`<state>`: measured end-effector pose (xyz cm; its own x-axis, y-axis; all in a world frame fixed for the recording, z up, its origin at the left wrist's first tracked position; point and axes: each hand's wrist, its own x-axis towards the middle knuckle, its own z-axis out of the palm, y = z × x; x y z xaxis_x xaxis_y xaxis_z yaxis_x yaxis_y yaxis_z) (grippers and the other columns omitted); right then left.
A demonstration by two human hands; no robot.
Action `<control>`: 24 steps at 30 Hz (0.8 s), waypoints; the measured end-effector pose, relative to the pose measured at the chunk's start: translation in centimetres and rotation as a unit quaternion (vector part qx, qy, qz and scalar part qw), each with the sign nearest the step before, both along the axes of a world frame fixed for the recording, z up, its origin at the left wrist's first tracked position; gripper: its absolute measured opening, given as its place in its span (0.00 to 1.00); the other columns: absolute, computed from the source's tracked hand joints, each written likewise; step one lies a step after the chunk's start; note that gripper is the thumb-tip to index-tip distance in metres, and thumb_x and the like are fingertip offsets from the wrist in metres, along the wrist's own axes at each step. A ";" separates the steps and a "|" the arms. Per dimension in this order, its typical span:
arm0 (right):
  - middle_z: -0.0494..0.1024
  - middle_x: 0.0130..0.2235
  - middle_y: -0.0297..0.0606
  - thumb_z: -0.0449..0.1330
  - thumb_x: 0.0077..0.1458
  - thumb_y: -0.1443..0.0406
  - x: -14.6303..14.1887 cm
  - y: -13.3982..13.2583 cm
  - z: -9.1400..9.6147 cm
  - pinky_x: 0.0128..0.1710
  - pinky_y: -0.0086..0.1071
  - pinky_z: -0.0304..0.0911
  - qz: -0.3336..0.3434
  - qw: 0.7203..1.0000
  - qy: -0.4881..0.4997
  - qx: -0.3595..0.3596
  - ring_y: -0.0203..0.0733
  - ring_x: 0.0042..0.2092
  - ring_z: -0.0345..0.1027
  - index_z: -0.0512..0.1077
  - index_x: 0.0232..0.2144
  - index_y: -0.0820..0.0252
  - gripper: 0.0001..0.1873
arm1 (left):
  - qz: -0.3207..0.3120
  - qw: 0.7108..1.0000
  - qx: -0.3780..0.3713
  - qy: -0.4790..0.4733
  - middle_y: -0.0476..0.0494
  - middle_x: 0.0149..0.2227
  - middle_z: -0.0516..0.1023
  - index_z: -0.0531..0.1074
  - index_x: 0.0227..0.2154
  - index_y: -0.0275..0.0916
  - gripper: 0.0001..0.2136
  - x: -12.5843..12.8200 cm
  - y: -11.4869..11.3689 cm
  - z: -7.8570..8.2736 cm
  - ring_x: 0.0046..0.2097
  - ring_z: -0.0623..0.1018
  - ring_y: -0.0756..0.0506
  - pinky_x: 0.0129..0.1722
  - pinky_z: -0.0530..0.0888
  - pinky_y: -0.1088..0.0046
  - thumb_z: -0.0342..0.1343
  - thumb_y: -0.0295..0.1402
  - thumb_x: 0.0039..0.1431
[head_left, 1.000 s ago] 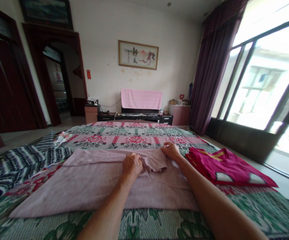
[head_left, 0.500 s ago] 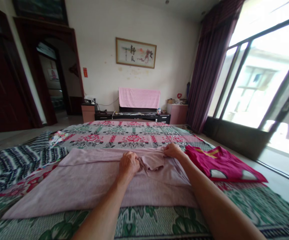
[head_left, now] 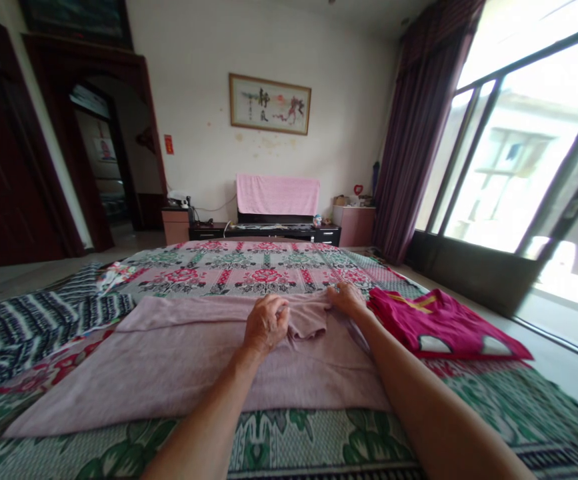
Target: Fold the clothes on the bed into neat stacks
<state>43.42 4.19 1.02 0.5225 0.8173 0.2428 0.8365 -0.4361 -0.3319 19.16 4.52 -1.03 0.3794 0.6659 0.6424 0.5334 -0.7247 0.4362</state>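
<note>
Head view: left hand (head_left: 267, 323) curled by the sleeve (head_left: 309, 323) of the pink garment (head_left: 169, 363), right hand (head_left: 347, 299) loosely bent at its far side. Fingertips mostly hidden, I can't tell grip. Garment lies toward near edge of surface (head_left: 269, 275), long axis roughly parallel to far edge, sleeve pointing right. Right forearm (head_left: 409, 380) masks its right end.

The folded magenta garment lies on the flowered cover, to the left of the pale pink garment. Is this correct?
Not the side: the head view shows the folded magenta garment to the right of the pale pink garment, on the flowered cover.
</note>
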 end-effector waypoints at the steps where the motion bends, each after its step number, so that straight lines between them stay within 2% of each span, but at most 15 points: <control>1: 0.78 0.41 0.51 0.52 0.54 0.59 0.2 0.0 -0.2 0.43 0.36 0.63 0.007 1.000 0.003 -0.009 0.50 0.46 0.71 0.78 0.37 0.63 0.19 | -0.026 1.000 0.008 0.002 0.43 0.42 0.78 0.76 0.34 0.40 0.08 0.2 -0.2 0.0 0.46 0.74 0.46 0.51 0.68 0.70 0.52 0.29 0.55; 6: 0.80 0.33 0.43 0.56 0.49 0.64 0.6 -0.2 -0.2 0.39 0.30 0.63 0.038 0.999 0.012 -0.021 0.45 0.41 0.73 0.79 0.29 0.60 0.11 | -0.087 0.994 -0.008 0.069 0.42 0.40 0.79 0.77 0.26 0.39 0.03 0.8 -1.0 -0.2 0.45 0.75 0.43 0.48 0.71 0.67 0.58 0.30 0.49; 10: 0.80 0.35 0.44 0.57 0.47 0.67 0.3 -0.3 0.0 0.38 0.30 0.63 0.033 0.999 0.010 -0.031 0.46 0.41 0.73 0.79 0.29 0.61 0.10 | -0.120 0.989 0.030 0.078 0.42 0.37 0.79 0.77 0.31 0.39 0.07 0.9 -1.3 -0.3 0.43 0.76 0.44 0.48 0.71 0.66 0.60 0.35 0.49; 13: 0.79 0.44 0.44 0.56 0.48 0.67 0.2 0.1 -0.2 0.42 0.31 0.63 0.034 0.999 0.005 -0.013 0.46 0.47 0.71 0.76 0.41 0.60 0.17 | -0.134 0.985 0.039 0.105 0.43 0.36 0.79 0.78 0.34 0.40 0.10 1.1 -1.3 -0.4 0.41 0.75 0.44 0.47 0.71 0.65 0.60 0.38 0.50; 16: 0.75 0.51 0.42 0.53 0.52 0.67 0.2 0.8 -0.6 0.45 0.31 0.61 0.053 0.998 -0.009 0.026 0.45 0.50 0.69 0.70 0.51 0.58 0.23 | -0.133 0.982 0.019 0.134 0.45 0.35 0.79 0.78 0.33 0.42 0.07 1.3 -1.2 -0.6 0.41 0.76 0.45 0.46 0.70 0.66 0.58 0.34 0.52; 20: 0.79 0.45 0.41 0.50 0.56 0.67 0.2 1.3 -0.8 0.44 0.30 0.61 0.081 0.996 -0.021 0.010 0.44 0.47 0.71 0.74 0.47 0.55 0.19 | -0.136 0.982 0.012 0.130 0.46 0.38 0.80 0.79 0.34 0.43 0.08 1.3 -1.2 -0.9 0.43 0.76 0.45 0.47 0.69 0.67 0.56 0.31 0.53; 24: 0.80 0.41 0.40 0.57 0.48 0.68 0.2 1.5 -0.3 0.42 0.30 0.61 0.091 0.995 -0.024 -0.020 0.46 0.45 0.71 0.78 0.36 0.55 0.14 | -0.129 0.984 0.020 0.123 0.47 0.38 0.80 0.80 0.33 0.43 0.08 1.2 -1.4 -0.7 0.42 0.76 0.46 0.45 0.69 0.68 0.56 0.30 0.53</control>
<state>43.63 5.69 0.68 0.3534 0.9071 0.2286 0.9171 -0.2877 -0.2758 20.38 3.11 -1.75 0.6795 0.5036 0.5335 0.4159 -0.8635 0.2853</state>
